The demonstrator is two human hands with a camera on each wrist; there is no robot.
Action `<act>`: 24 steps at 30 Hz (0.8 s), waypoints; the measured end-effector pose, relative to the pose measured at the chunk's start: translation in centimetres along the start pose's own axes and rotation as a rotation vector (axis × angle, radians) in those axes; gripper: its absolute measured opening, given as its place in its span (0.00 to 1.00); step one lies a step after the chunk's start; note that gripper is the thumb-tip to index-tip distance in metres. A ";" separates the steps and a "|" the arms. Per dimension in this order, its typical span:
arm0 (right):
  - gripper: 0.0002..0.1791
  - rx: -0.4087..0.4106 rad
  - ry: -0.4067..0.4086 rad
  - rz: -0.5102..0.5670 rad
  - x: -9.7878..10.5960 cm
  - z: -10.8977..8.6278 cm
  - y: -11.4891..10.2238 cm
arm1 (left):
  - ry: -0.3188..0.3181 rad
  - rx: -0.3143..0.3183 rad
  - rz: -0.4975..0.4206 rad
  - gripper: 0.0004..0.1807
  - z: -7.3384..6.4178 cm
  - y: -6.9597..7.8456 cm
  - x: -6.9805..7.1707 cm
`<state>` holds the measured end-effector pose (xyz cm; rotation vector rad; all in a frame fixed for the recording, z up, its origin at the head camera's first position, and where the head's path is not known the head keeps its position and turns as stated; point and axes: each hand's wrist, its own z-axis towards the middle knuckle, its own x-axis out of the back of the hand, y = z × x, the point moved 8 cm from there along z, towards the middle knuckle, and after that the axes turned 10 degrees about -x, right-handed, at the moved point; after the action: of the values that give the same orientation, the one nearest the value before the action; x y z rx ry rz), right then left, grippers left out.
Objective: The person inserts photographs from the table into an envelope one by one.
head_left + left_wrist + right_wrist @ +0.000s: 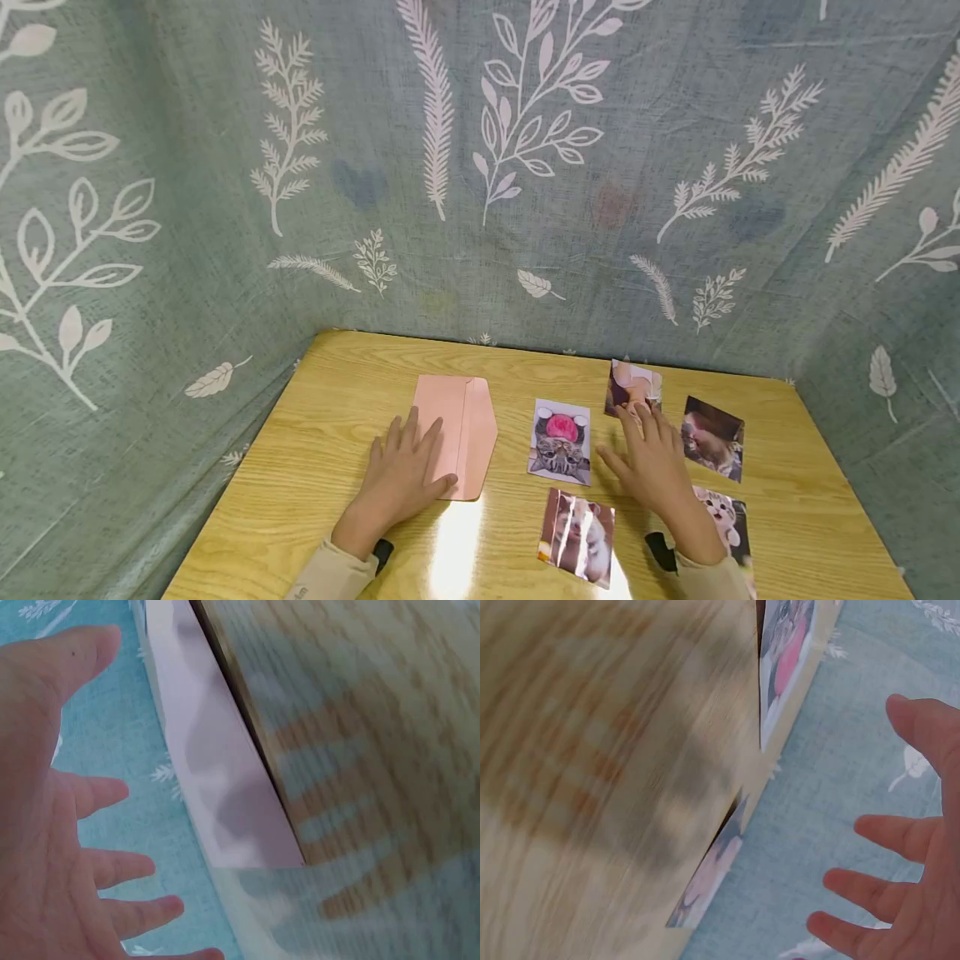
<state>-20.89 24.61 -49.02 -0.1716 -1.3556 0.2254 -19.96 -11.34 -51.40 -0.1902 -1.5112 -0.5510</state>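
A pink envelope (478,433) with its flap toward the right lies on the wooden table. My left hand (401,471) hovers over the envelope's left side, fingers spread and holding nothing; the left wrist view shows a gap between this hand (67,847) and the envelope (217,765). My right hand (654,467) is spread above the table among several photo prints, also holding nothing. Nearest its fingertips is a photo with pinkish shapes (626,383). To its left lies an upside-down grey cat photo (561,458), and to its right a dark animal photo (712,442).
A print of a pale furry animal (581,533) lies nearer the front, with glare across it. Partly under the right forearm from this view is a kitten photo (723,517). Leaf-patterned green cloth (450,250) hangs behind and beside the table (337,375).
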 end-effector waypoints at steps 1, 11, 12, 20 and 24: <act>0.40 0.004 -0.001 0.010 -0.1 0.2 -0.1 | -0.008 -0.006 -0.011 0.48 0.0 0.0 -0.1; 0.36 0.054 0.000 0.050 -1.2 2.5 -1.2 | -0.105 -0.043 -0.045 0.50 -0.4 0.0 -1.4; 0.35 0.054 -0.005 0.054 -1.4 2.7 -1.2 | -0.117 -0.042 -0.050 0.50 -0.5 -0.1 -1.5; 0.32 0.056 -0.066 0.077 -2.7 3.9 -1.4 | -0.164 -0.029 -0.068 0.49 -0.8 -0.4 -2.1; 0.31 0.044 -0.111 0.098 -3.5 4.4 -1.2 | -0.174 -0.025 -0.063 0.49 -0.9 -0.5 -2.4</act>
<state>-25.80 22.51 -51.14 -0.1909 -1.4532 0.3509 -19.31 -11.66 -53.88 -0.2144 -1.6840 -0.6164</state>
